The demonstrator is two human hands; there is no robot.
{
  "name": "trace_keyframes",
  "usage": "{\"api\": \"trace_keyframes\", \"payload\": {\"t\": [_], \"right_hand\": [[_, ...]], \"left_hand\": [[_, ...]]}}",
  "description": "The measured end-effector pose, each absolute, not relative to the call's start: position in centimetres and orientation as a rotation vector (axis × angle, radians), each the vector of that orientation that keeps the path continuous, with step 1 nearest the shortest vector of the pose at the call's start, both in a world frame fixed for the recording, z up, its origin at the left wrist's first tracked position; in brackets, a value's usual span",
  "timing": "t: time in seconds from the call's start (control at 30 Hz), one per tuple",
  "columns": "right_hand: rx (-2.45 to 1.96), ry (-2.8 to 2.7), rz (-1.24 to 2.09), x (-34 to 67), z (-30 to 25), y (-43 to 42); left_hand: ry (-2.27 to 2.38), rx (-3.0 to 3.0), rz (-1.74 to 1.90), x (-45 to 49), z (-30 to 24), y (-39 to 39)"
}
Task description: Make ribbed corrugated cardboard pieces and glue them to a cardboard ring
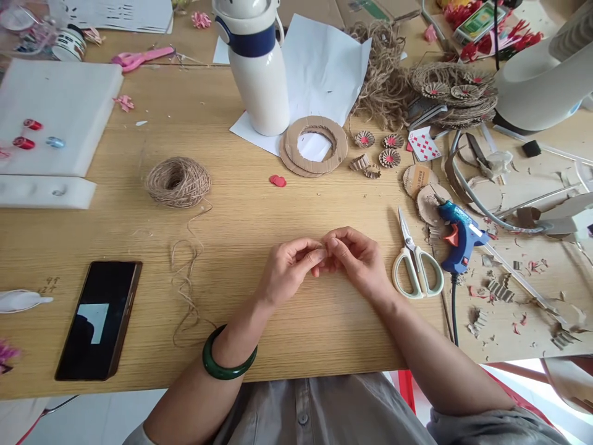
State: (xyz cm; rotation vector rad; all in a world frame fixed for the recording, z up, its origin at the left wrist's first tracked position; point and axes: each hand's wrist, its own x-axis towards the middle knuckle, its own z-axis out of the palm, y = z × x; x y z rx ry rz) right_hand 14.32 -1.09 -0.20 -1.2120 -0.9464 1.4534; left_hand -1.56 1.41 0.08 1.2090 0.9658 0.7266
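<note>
Your left hand (288,271) and right hand (354,262) press together at the fingertips over the pale wood-grain table (315,334), pinching something small, hidden, its long axis impossible to tell.

a tiny scrap (324,250), maybe twine, pinched between both hands' fingers (337,237)

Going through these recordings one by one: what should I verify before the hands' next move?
1. Left hand and right hand meeting at the fingertips: ok.
2. Small item pinched between the fingers: cannot tell, too small and hidden.
3. Blue hot glue gun with orange trigger lying apart from both hands: ok.
4. Pale-handled steel scissors closed, beside the right hand, not touching it: ok.
5. Brown jute twine ball apart from the hands: ok.
6. Dark green bangle on the left wrist, clear of the fingers: ok.
</note>
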Motion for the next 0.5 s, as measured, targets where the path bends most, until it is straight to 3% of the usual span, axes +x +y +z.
{"api": "trace_keyframes", "payload": {"t": [0.5], "right_hand": [[-1.258, -1.019, 1.364, 13.69, -0.96, -1.70]], "left_hand": [[1.135, 1.374, 0.799, -1.27, 0.50, 1.14]]}}
